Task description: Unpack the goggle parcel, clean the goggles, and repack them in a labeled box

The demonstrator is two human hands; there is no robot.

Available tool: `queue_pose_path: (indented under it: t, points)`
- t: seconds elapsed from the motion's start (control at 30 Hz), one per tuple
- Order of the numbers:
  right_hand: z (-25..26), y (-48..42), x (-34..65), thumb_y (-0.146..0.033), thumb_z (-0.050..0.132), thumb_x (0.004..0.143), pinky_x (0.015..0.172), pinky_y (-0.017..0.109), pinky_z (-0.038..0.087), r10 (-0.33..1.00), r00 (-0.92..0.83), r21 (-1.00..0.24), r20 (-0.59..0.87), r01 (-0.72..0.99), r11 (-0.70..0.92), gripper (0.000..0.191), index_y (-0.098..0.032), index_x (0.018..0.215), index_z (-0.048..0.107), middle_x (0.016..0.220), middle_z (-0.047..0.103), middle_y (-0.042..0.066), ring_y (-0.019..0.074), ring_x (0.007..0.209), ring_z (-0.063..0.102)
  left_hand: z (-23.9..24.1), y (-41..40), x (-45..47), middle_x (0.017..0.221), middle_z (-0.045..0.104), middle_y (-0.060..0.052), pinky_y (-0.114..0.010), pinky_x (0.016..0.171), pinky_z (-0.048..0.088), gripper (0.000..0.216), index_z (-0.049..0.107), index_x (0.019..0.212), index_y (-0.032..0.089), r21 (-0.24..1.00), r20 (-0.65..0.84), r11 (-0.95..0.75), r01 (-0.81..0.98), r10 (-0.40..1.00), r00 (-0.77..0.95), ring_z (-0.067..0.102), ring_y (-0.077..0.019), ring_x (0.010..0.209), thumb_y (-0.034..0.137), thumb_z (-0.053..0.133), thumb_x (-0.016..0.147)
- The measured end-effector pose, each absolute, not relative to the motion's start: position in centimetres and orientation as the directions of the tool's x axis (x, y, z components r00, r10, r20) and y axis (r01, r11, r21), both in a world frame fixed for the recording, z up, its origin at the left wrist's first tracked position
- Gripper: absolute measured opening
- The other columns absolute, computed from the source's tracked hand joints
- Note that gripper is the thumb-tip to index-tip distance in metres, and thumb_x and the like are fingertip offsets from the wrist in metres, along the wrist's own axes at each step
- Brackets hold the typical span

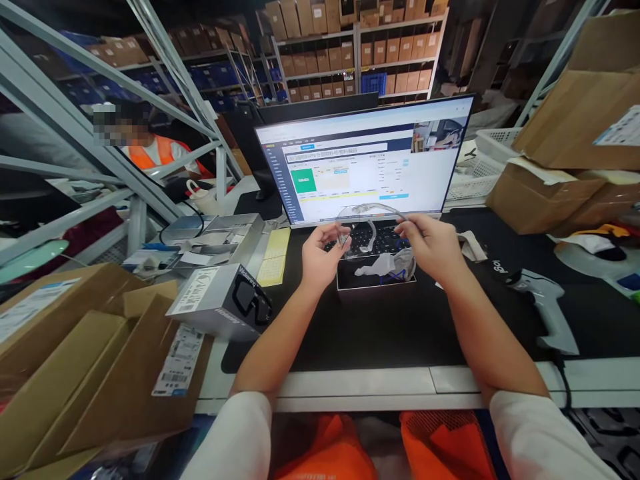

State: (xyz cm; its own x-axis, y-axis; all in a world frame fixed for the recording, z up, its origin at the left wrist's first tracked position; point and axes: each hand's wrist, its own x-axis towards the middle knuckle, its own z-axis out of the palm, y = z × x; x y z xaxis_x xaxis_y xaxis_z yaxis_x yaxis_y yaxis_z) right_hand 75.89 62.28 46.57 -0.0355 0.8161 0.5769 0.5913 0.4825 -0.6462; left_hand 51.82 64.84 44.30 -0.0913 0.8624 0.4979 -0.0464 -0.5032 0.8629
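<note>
My left hand (323, 257) pinches one end of a pair of clear glasses (381, 207), held up before the monitor. At the other end, my right hand (433, 247) has its thumb and fingers closed on the thin clear temple. The transparent lens area is hard to make out against the screen. Below my hands sits an open box (375, 288). Crumpled whitish wrapping (383, 264) and something blue lie in it. To the left rests a grey carton (220, 303) printed with a picture of sports glasses.
A monitor (360, 167) and a dark keyboard (387, 239) stand behind my hands. A barcode scanner (543, 307) lies right on the black mat. Cardboard boxes (135, 360) crowd the left; more boxes (545, 193) stand right. A person in an orange vest (160, 152) is at back left.
</note>
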Motion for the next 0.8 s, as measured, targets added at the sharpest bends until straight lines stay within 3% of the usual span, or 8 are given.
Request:
queue_pose_path:
  t: [0.23,0.37,0.47,0.57,0.63,0.8]
  points:
    - [46.6,62.8,76.1,-0.040,0.052,0.100,0.104,0.039,0.053,0.820,-0.315,-0.642,0.477,0.512,0.571,0.036,-0.024,0.118,0.079,0.120,0.076,0.006,0.0265,0.115,0.070,44.8,64.7,51.6,0.104,0.078,-0.011,-0.039,0.096,0.059,0.049,0.070,0.104,0.018,0.889,0.453,-0.454,-0.065,0.891,-0.035,0.076,-0.0244,0.099,0.048,0.092,0.072]
    - [45.7,63.8,77.5,-0.022,0.052,0.094,0.110,0.040,0.051,0.862,-0.257,-0.618,0.437,0.611,0.495,0.040,-0.024,0.126,0.076,0.129,0.073,0.004,0.0252,0.123,0.067,45.0,64.9,51.3,0.102,0.079,-0.010,-0.040,0.095,0.059,0.046,0.069,0.101,0.019,0.872,0.479,-0.484,-0.076,0.874,-0.077,0.077,-0.0246,0.096,0.046,0.092,0.072]
    - [44.2,65.3,77.6,-0.010,0.057,0.081,0.111,0.039,0.050,0.900,-0.352,-0.562,0.257,0.703,0.436,0.051,-0.023,0.127,0.076,0.133,0.071,0.005,0.0260,0.126,0.065,45.1,65.2,50.9,0.102,0.078,-0.009,-0.039,0.093,0.059,0.044,0.069,0.100,0.020,0.862,0.493,-0.500,-0.081,0.865,-0.089,0.077,-0.0245,0.094,0.045,0.091,0.073]
    - [43.0,66.6,76.5,-0.011,0.061,0.079,0.106,0.037,0.052,0.903,-0.425,-0.534,0.057,0.751,0.388,0.045,-0.022,0.119,0.080,0.126,0.074,0.006,0.0271,0.119,0.069,45.2,65.3,50.6,0.101,0.079,-0.009,-0.037,0.091,0.059,0.043,0.069,0.100,0.020,0.857,0.499,-0.507,-0.091,0.861,-0.094,0.077,-0.0235,0.094,0.045,0.092,0.074]
    - [42.6,67.2,75.9,-0.015,0.059,0.085,0.102,0.034,0.052,0.898,-0.435,-0.521,0.070,0.752,0.405,0.034,-0.020,0.109,0.082,0.118,0.077,0.007,0.0260,0.113,0.070,45.2,65.3,50.6,0.100,0.079,-0.008,-0.035,0.090,0.059,0.043,0.069,0.101,0.020,0.851,0.508,-0.516,-0.096,0.856,-0.097,0.077,-0.0229,0.094,0.044,0.092,0.074]
    - [43.6,67.0,76.1,-0.020,0.054,0.094,0.085,0.029,0.051,0.921,-0.376,-0.533,0.105,0.760,0.371,0.028,-0.018,0.100,0.081,0.105,0.079,0.007,0.0232,0.097,0.071,45.6,65.1,50.4,0.102,0.079,-0.007,-0.032,0.090,0.059,0.038,0.070,0.101,0.020,0.823,0.545,-0.553,-0.132,0.833,-0.091,0.077,-0.0207,0.095,0.041,0.091,0.077]
